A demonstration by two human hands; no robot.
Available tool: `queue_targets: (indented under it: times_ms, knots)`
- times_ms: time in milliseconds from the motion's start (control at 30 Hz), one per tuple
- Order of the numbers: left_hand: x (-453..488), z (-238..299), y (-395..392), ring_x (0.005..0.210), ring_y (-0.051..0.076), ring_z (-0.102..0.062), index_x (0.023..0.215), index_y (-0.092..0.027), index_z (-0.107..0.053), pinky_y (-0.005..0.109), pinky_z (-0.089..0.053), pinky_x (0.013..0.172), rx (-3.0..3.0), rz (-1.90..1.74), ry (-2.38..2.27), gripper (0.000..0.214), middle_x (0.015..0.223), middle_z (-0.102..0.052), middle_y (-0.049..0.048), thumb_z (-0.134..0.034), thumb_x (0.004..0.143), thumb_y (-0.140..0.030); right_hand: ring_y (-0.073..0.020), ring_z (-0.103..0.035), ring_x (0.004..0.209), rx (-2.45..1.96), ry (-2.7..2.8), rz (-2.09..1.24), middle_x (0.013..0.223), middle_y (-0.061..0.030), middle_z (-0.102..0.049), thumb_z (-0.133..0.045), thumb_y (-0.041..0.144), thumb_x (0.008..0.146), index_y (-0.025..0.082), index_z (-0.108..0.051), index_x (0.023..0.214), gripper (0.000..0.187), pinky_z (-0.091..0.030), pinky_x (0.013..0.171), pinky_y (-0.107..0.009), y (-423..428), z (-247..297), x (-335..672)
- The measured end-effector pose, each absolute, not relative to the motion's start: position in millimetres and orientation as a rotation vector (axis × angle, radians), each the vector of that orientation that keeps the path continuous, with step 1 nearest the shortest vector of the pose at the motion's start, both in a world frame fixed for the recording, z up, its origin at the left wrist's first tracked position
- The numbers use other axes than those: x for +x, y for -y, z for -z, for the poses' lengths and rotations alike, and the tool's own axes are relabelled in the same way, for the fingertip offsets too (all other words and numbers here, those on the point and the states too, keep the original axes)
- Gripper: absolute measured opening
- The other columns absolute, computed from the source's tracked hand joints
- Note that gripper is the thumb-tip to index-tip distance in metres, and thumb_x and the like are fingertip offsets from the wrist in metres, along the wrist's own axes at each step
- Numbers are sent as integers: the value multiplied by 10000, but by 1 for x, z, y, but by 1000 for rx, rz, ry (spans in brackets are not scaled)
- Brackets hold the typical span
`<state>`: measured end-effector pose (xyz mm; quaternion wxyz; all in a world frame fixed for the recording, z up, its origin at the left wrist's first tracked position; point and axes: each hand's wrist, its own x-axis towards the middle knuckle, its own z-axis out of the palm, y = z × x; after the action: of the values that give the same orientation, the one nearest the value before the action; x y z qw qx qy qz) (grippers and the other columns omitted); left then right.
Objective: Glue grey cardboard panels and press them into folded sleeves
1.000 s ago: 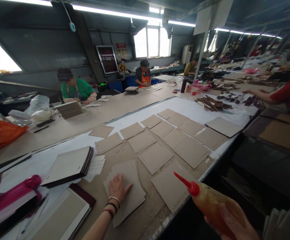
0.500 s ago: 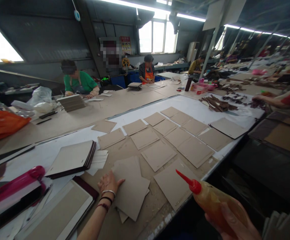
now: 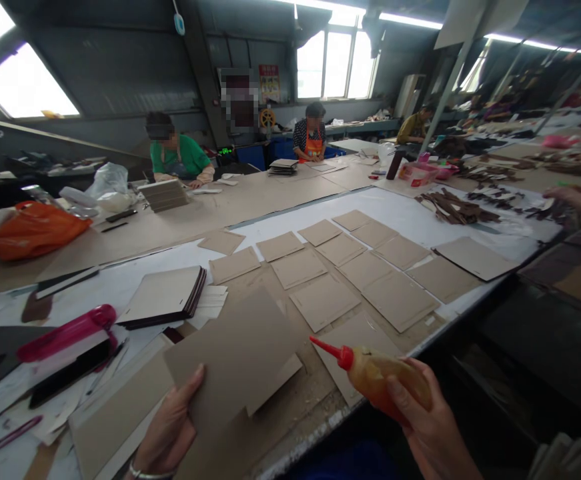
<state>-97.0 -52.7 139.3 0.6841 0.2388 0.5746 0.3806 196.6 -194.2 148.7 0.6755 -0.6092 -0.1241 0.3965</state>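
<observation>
My left hand (image 3: 173, 420) grips a grey-brown cardboard sheet (image 3: 235, 353) by its near left edge, thumb on top, and holds it raised over the table. Part of another board (image 3: 275, 385) shows beneath it. In my right hand (image 3: 420, 407) is a squeeze bottle (image 3: 377, 380) of amber liquid, its red pointed nozzle aimed left toward the sheet. Just beyond the bottle lies a flat board (image 3: 343, 353). Several more boards (image 3: 325, 300) are spread out across the table farther off, some with small slots or marks near an edge.
A stack of dark-edged panels (image 3: 163, 293) sits left of the boards. Nearer are a magenta case (image 3: 70, 333), small scissors (image 3: 10, 440) and a long panel (image 3: 120, 407). Co-workers sit across the table, one in a green top (image 3: 180, 160). The table's near edge (image 3: 420, 343) runs diagonally at right.
My left hand, earlier flat on the pile of boards, has lifted a sheet and moved nearer to me. My right hand has brought the bottle leftward. The view has turned slightly left.
</observation>
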Motion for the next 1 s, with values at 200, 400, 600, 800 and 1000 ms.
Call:
queue_targets:
  times_ms: [200, 400, 600, 800, 1000]
  knots:
    - [-71, -149, 92, 881, 194, -634, 1210, -288, -448, 362, -522, 814, 566, -1118, -1357, 423, 1029, -659, -4, -486, 788, -293, -164, -555, 845, -1561, 628, -727, 929, 17, -556, -690, 379, 635, 256, -452, 1027, 475, -472, 735, -244, 188, -140, 193]
    - [-63, -155, 112, 914, 185, -622, 1195, -268, -480, 339, -494, 867, 435, -1153, -1367, 400, 1030, -660, -2, -498, 795, -273, -184, -537, 879, -1668, 759, -495, 966, -15, -516, -642, 416, 661, 234, -447, 998, 429, -461, 754, -279, 182, -136, 193]
    - [-57, -163, 122, 904, 166, -626, 1160, -258, -522, 332, -455, 916, 367, -1197, -1336, 385, 985, -675, 12, -541, 776, -235, -183, -549, 832, -1698, 850, -428, 931, -21, -529, -621, 428, 669, 230, -450, 981, 407, -472, 744, -308, 181, -133, 193]
    - [-53, -163, 120, 885, 159, -633, 1155, -244, -529, 331, -464, 903, 312, -1238, -1321, 368, 946, -686, 20, -523, 789, -201, -178, -562, 808, -1717, 906, -476, 924, -21, -541, -610, 430, 681, 233, -447, 986, 398, -487, 717, -296, 185, -133, 186]
    - [-49, -166, 117, 838, 137, -645, 1132, -244, -545, 300, -468, 892, 259, -1296, -1314, 344, 932, -689, 13, -502, 801, -162, -173, -574, 793, -1725, 961, -508, 906, -12, -565, -608, 423, 671, 233, -465, 974, 385, -494, 702, -275, 191, -134, 175]
